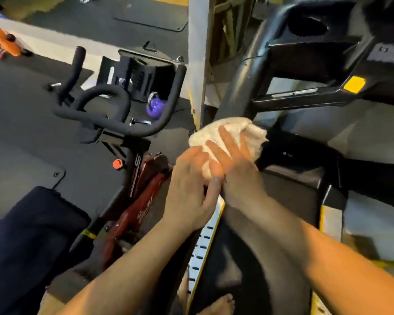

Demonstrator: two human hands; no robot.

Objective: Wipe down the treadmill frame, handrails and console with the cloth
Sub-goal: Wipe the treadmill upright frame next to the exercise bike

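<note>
A cream cloth (231, 129) is bunched around the black treadmill upright (239, 92), low on the post. My right hand (233, 164) lies flat over the cloth with its fingers spread along it. My left hand (192, 189) grips the cloth's near end from the left side, touching my right hand. The console (316, 42) with a cup holder sits at upper right. A black handrail (300, 98) with a yellow patch runs rightward from the post. The white side rail (205, 242) of the deck runs under my forearms.
A spin bike with black handlebars (105, 110) and red frame (143, 196) stands close on the left. A purple kettlebell (155, 106) sits on the floor behind it. A grey pillar (197, 53) rises just left of the upright. Orange rollers (5, 40) lie at far left.
</note>
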